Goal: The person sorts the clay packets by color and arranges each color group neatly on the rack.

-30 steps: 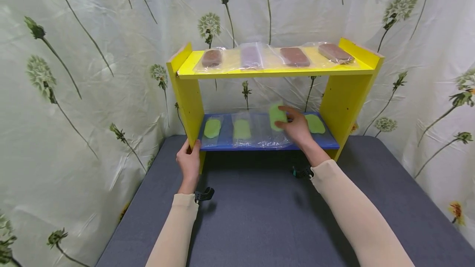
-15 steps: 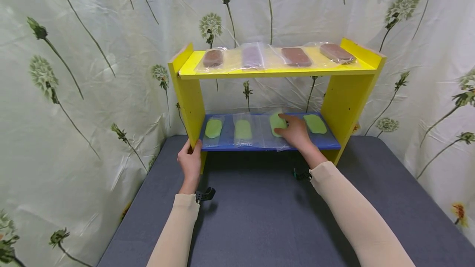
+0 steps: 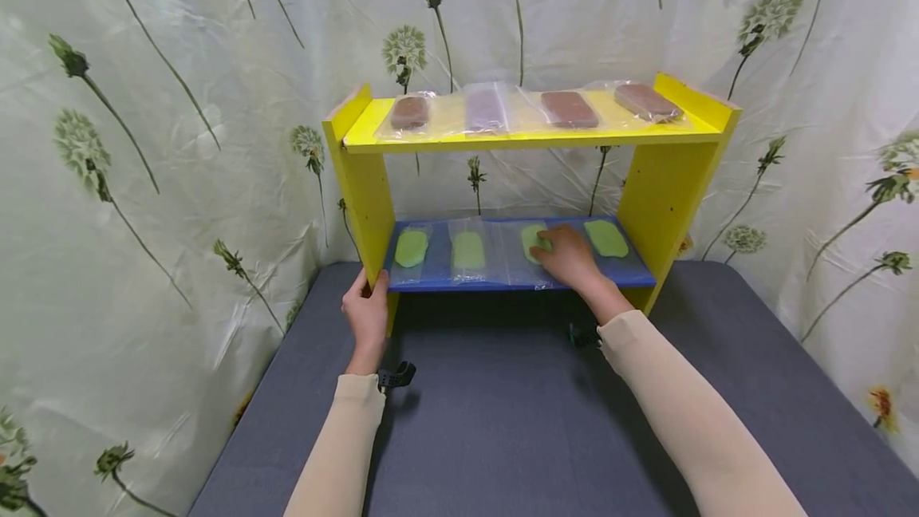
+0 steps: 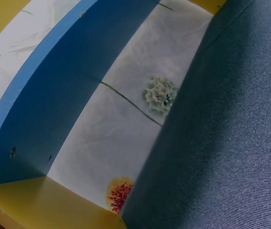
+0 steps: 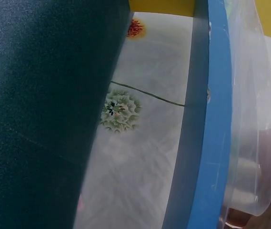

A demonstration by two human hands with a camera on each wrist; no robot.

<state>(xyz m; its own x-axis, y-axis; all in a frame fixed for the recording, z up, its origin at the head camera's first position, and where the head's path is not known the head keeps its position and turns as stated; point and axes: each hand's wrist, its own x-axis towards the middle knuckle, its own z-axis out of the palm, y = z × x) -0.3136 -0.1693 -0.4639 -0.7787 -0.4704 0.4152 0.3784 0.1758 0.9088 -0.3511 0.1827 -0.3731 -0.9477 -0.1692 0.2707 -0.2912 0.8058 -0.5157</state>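
In the head view a yellow shelf unit point(image 3: 648, 190) stands on the grey table, with a blue lower shelf point(image 3: 434, 266). My left hand point(image 3: 366, 311) grips the front edge of its left side panel point(image 3: 364, 206), thumb at the inner side. My right hand point(image 3: 570, 258) is over the blue shelf, its thumb and forefinger on a flat green bar point(image 3: 530, 244) in a clear plastic bag. The hand covers the bar's right part. The right wrist view shows the clear bag point(image 5: 249, 119) hanging past the blue shelf's front edge point(image 5: 216, 119).
Other bagged green bars lie on the blue shelf: one at the left point(image 3: 412, 249), one in the middle point(image 3: 469, 250), one at the right point(image 3: 606, 238). Several bagged bars, brown point(image 3: 569, 109) and purplish point(image 3: 485, 110), lie on the yellow top shelf. A flowered curtain point(image 3: 215, 62) hangs behind.
My right hand has lowered the bagged green bar from a raised, tilted position to flat on the blue shelf. The left hand has stayed on the side panel.
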